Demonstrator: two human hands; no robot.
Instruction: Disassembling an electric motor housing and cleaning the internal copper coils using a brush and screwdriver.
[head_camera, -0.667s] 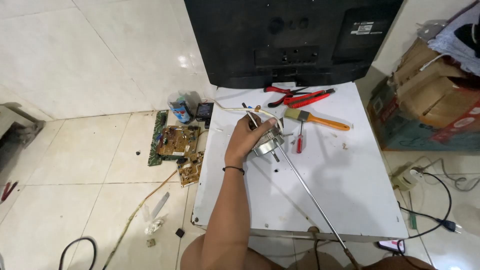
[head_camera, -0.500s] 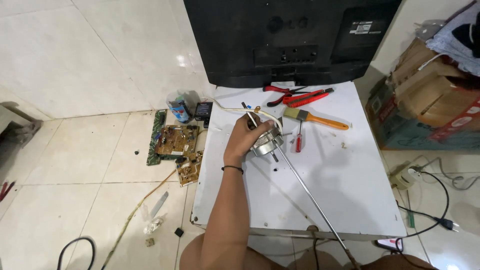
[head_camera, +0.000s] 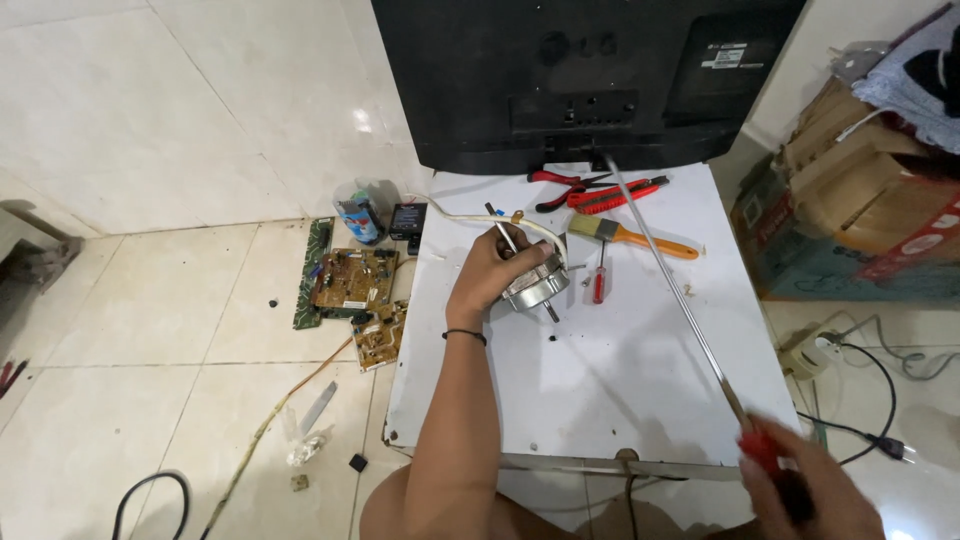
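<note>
Brown circuit boards (head_camera: 352, 282) lie on glossy floor tiles. Left hand (head_camera: 492, 275) grips a round metal motor (head_camera: 535, 285) on the white tabletop (head_camera: 620, 370), beside a bristle brush (head_camera: 630, 236). Right hand (head_camera: 805, 490) clenches a long thin screwdriver (head_camera: 680, 300) by its red handle.

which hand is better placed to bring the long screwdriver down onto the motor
Right. The right hand already grips the long screwdriver by its red handle, its shaft raised above the table. The left hand is occupied clasping the small motor, steadying it.
</note>
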